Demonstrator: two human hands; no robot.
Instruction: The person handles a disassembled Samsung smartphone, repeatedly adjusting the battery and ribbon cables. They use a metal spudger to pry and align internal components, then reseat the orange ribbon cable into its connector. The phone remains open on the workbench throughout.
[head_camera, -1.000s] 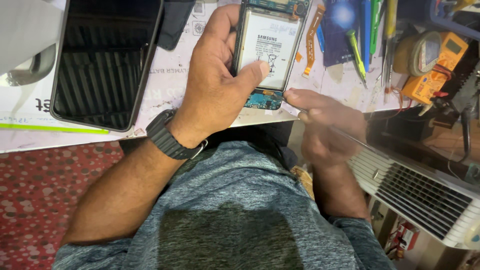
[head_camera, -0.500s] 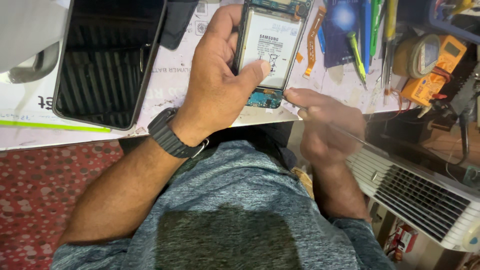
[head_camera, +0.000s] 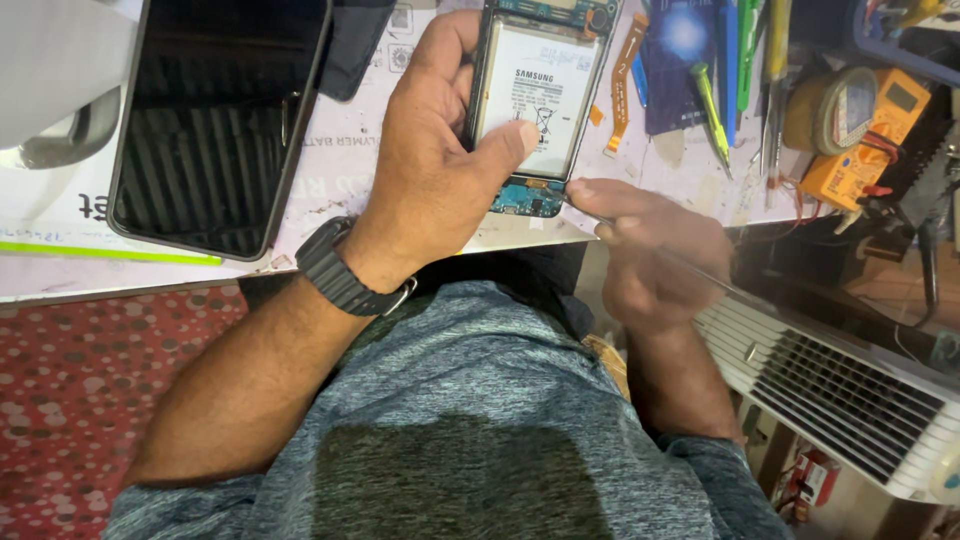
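An opened phone (head_camera: 541, 95) lies on the worktable with its back off, showing a white battery and a blue circuit board at its lower end. My left hand (head_camera: 432, 170) grips the phone's left side, thumb pressed on the battery. A black watch sits on that wrist. My right hand (head_camera: 655, 255) holds a thin metal tool (head_camera: 690, 268) whose tip touches the phone's lower right corner near the blue board.
A dark phone screen panel (head_camera: 215, 120) lies on the left of the white table (head_camera: 330, 175). Tweezers, screwdrivers and an orange flex strip (head_camera: 625, 80) lie at the right, beside an orange multimeter (head_camera: 860, 140). A white vented appliance (head_camera: 850, 400) stands low right.
My right hand has shifted slightly at the phone's lower corner with the tool. The left hand keeps its grip on the phone.
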